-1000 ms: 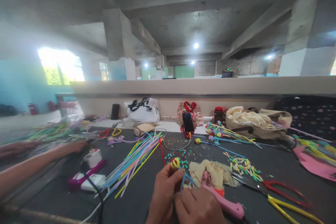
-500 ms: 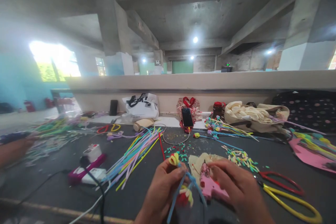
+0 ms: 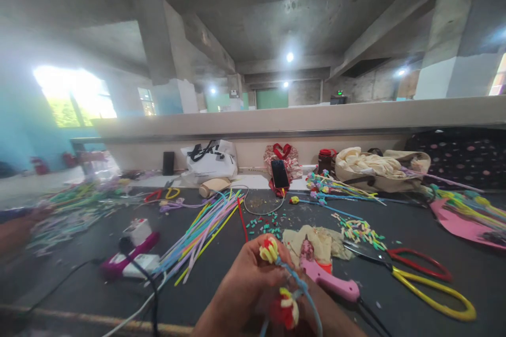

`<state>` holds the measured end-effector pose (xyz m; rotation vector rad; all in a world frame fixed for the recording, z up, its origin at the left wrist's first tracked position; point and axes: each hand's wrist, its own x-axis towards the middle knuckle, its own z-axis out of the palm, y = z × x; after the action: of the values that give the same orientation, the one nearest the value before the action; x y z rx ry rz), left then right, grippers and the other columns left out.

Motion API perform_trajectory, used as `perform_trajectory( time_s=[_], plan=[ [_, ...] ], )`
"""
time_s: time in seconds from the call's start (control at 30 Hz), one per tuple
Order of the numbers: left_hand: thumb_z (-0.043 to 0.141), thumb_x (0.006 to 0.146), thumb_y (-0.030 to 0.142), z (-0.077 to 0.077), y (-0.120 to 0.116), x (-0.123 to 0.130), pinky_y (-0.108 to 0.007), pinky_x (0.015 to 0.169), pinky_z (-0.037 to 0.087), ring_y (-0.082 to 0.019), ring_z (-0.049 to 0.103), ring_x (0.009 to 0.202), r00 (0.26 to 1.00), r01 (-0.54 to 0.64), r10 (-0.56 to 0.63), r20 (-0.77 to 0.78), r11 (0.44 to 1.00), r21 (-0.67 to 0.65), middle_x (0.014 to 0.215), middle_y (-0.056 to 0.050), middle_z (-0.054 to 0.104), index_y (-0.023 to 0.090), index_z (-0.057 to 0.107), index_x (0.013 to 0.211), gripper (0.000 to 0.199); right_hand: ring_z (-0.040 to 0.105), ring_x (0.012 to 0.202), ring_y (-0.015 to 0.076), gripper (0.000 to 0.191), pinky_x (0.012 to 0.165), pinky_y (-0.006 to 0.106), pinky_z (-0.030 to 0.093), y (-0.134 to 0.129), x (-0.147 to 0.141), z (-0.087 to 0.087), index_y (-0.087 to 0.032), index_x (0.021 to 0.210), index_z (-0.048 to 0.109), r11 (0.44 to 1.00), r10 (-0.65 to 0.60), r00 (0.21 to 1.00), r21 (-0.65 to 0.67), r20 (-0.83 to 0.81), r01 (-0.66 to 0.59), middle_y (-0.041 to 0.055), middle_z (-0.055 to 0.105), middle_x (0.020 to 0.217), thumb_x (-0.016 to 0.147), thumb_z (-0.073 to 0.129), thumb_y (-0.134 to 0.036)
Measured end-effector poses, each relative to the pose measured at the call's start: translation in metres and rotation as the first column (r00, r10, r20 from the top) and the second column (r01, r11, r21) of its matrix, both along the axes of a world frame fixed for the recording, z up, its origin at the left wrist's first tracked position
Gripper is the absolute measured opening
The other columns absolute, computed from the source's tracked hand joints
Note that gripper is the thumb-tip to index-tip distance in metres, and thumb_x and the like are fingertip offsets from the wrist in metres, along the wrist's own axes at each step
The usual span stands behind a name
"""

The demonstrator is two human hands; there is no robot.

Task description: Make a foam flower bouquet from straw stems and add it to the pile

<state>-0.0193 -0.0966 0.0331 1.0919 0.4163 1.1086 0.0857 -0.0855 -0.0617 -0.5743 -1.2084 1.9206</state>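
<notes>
My left hand [image 3: 253, 274] is closed around a pipe-cleaner flower stem [image 3: 298, 284], blue and twisted. A red and yellow fuzzy flower head [image 3: 269, 250] shows at its fingertips, and a second red and yellow flower head [image 3: 286, 309] hangs lower, partly blurred. Close against it is my right hand [image 3: 312, 295], seen mostly as wrist and forearm; its fingers are hidden behind the flower and the left hand. Just right of the hands lies a pink glue gun [image 3: 332, 280], untouched, its nozzle over a stained cream cloth [image 3: 336, 242].
Scissors with red and yellow handles [image 3: 430, 292] lie at right. Loose pipe cleaners [image 3: 201, 237] spread left of centre, near a purple power strip [image 3: 130, 258] with cables. Short cut pieces [image 3: 361, 233] lie scattered. A phone [image 3: 280, 174] leans at the back. Another person's hand [image 3: 23, 226] is at far left.
My right hand has let go of the glue gun, which now lies on the table, and has moved left beside my left hand. The flower has turned toward me.
</notes>
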Motion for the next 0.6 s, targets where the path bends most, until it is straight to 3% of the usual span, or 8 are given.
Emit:
perform_trajectory(
  time_s=[0.2, 0.33, 0.4, 0.47, 0.53, 0.6],
  plan=[
    [0.069, 0.05, 0.009, -0.01, 0.003, -0.001, -0.024, 0.057, 0.04, -0.01, 0.051, 0.054, 0.998, -0.064, 0.064, -0.001, 0.992, 0.113, 0.057, 0.0, 0.059, 0.015, 0.056, 0.058, 0.017, 0.056, 0.053, 0.0132, 0.041, 0.054, 0.025, 0.042, 0.0, -0.002, 0.001, -0.007, 0.08, 0.065, 0.998, -0.055, 0.998, -0.035, -0.03, 0.054, 0.0037, 0.059, 0.057, 0.06, 0.067, -0.042],
    [0.068, 0.052, 0.006, -0.008, -0.002, -0.003, -0.022, 0.055, 0.039, -0.01, 0.052, 0.056, 0.994, -0.088, 0.092, -0.056, 0.994, 0.07, 0.06, 0.001, 0.058, 0.016, 0.055, 0.059, 0.017, 0.056, 0.058, 0.0149, 0.033, 0.057, 0.027, 0.042, -0.008, -0.003, 0.017, -0.01, 0.07, 0.067, 0.992, -0.04, 0.999, 0.121, -0.005, 0.04, 0.0034, 0.058, 0.059, 0.058, 0.069, -0.04],
    [0.069, 0.053, 0.01, -0.007, -0.004, -0.007, -0.021, 0.052, 0.038, -0.011, 0.052, 0.056, 0.991, -0.117, 0.12, -0.058, 0.992, 0.046, 0.06, 0.002, 0.057, 0.016, 0.055, 0.059, 0.017, 0.055, 0.065, 0.0148, 0.025, 0.061, 0.026, 0.041, -0.013, 0.003, 0.03, -0.012, 0.066, 0.067, 0.947, -0.1, 0.994, 0.312, 0.053, 0.079, 0.0027, 0.059, 0.066, 0.059, 0.069, -0.036],
    [0.071, 0.052, 0.016, -0.007, -0.005, -0.012, -0.021, 0.049, 0.037, -0.009, 0.05, 0.051, 0.984, -0.156, 0.158, -0.078, 0.987, 0.04, 0.058, 0.003, 0.055, 0.016, 0.054, 0.058, 0.018, 0.052, 0.067, 0.013, 0.017, 0.062, 0.024, 0.039, -0.017, 0.014, 0.042, -0.014, 0.063, 0.067, 0.849, -0.261, 0.955, 0.504, 0.141, 0.157, 0.001, 0.057, 0.069, 0.063, 0.066, -0.031],
    [0.072, 0.051, 0.02, -0.008, -0.004, -0.017, -0.019, 0.045, 0.034, -0.007, 0.046, 0.045, 0.974, -0.169, 0.171, -0.151, 0.985, 0.03, 0.053, 0.003, 0.054, 0.015, 0.055, 0.059, 0.02, 0.05, 0.063, 0.0111, 0.014, 0.058, 0.021, 0.036, -0.019, 0.025, 0.051, -0.015, 0.064, 0.067, 0.772, -0.394, 0.886, 0.611, 0.246, 0.174, -0.0009, 0.056, 0.064, 0.068, 0.063, -0.027],
    [0.073, 0.05, 0.022, -0.008, -0.003, -0.021, -0.018, 0.043, 0.032, -0.006, 0.043, 0.043, 0.956, -0.175, 0.173, -0.236, 0.984, 0.012, 0.052, 0.002, 0.054, 0.013, 0.056, 0.06, 0.022, 0.05, 0.06, 0.0105, 0.01, 0.055, 0.02, 0.035, -0.018, 0.034, 0.058, -0.015, 0.066, 0.067, 0.742, -0.459, 0.825, 0.653, 0.33, 0.151, -0.0019, 0.056, 0.06, 0.069, 0.061, -0.023]
  ],
)
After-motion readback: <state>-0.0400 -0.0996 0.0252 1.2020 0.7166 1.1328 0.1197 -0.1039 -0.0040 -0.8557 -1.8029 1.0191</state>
